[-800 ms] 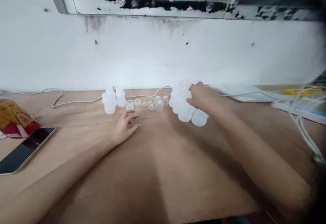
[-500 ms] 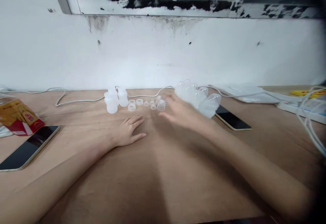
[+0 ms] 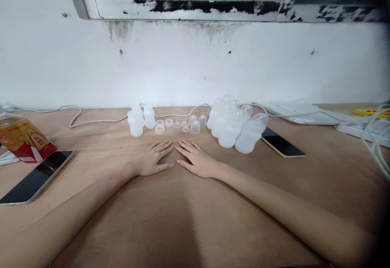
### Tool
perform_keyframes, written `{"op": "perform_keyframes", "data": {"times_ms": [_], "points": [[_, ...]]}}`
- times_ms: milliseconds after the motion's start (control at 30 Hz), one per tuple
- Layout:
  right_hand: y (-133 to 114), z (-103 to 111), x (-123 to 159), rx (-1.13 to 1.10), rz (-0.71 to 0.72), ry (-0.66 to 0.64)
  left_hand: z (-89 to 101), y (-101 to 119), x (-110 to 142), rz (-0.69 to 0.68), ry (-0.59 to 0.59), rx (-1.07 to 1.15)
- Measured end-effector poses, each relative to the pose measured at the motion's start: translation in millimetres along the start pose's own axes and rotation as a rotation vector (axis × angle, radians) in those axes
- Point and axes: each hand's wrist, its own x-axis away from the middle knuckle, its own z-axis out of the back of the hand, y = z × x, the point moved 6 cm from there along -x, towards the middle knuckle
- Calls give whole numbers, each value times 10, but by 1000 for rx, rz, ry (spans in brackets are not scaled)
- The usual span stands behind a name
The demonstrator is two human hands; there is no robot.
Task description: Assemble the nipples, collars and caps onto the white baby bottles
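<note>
My left hand (image 3: 154, 158) lies flat on the wooden table (image 3: 146, 227), fingers spread and holding nothing. Opposite it, my right hand (image 3: 198, 159) also rests flat and open, its fingertips close to those of the left. Beyond the hands stand a few small white bottles without caps (image 3: 136, 123), then white screw rings (image 3: 160, 129), small clear nipples (image 3: 185, 126) and clear dome caps (image 3: 195, 127) in a loose row. To the right is a cluster of assembled baby bottles (image 3: 230, 134) with clear domed caps, one of them leaning (image 3: 248, 138).
A phone (image 3: 38, 178) and a red and yellow carton (image 3: 27, 138) lie at the left. Another phone (image 3: 283, 144) is behind the bottles at the right, near a plastic bag (image 3: 300, 113) and a power strip (image 3: 362, 134). A white cable (image 3: 97, 121) runs along the wall.
My right hand has come down and back from beside the caps and bottle cluster to lie flat on the table. The left hand has stayed in place.
</note>
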Motion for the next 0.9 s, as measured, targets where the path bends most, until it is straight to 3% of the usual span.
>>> {"op": "perform_keyframes", "data": {"times_ms": [733,800,900], "points": [[-44,-3,0,-8,12,14,13,6,32,3,4,-2],[-16,34,-27,-9,-13,83,33,-41,15,19,59,-3],[174,153,-147,-9,-186,249,136,-211,-64,87,280,-64]]}}
